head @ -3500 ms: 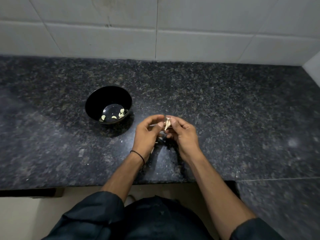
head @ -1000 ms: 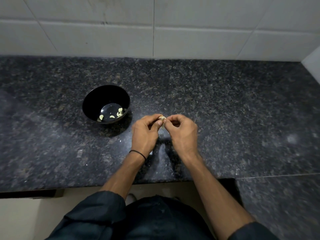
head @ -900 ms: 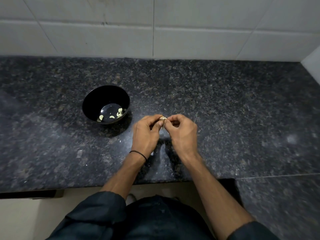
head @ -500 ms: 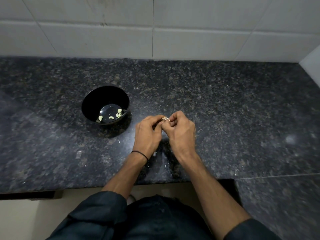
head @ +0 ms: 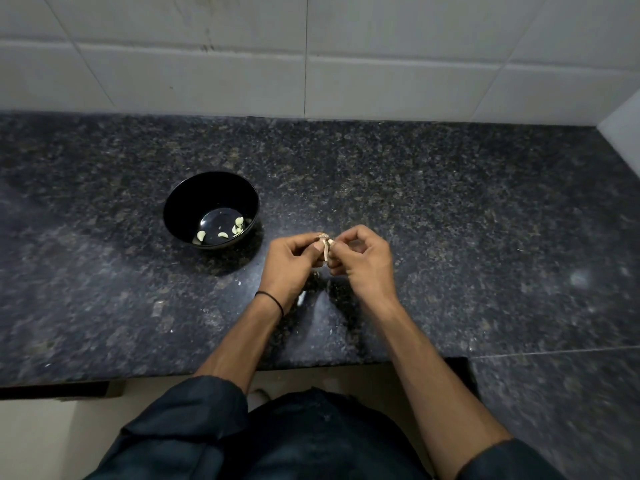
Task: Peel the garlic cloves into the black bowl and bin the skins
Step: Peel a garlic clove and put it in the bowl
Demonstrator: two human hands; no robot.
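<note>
The speckled dark granite countertop [head: 450, 237] runs under a white tiled wall [head: 207, 64], and neither shows any brand, label or writing. The glossy round black bowl [head: 207, 192] stands left of the hands and apart from them, with a few pale peeled cloves [head: 223, 233] lying in its bottom, the same few as half a second ago. The left hand [head: 289, 261], with a thin black wristband [head: 273, 299], and the right hand [head: 363, 261] meet above the counter, fingers curled, both pinching one small tan garlic clove [head: 325, 241]. Half a second ago only a nub showed between the fingertips. Now a pale strip of skin [head: 326, 253] hangs from it, so the peel seems to be coming away, and the clove is likely near ready for the bowl. No bin is in view.
</note>
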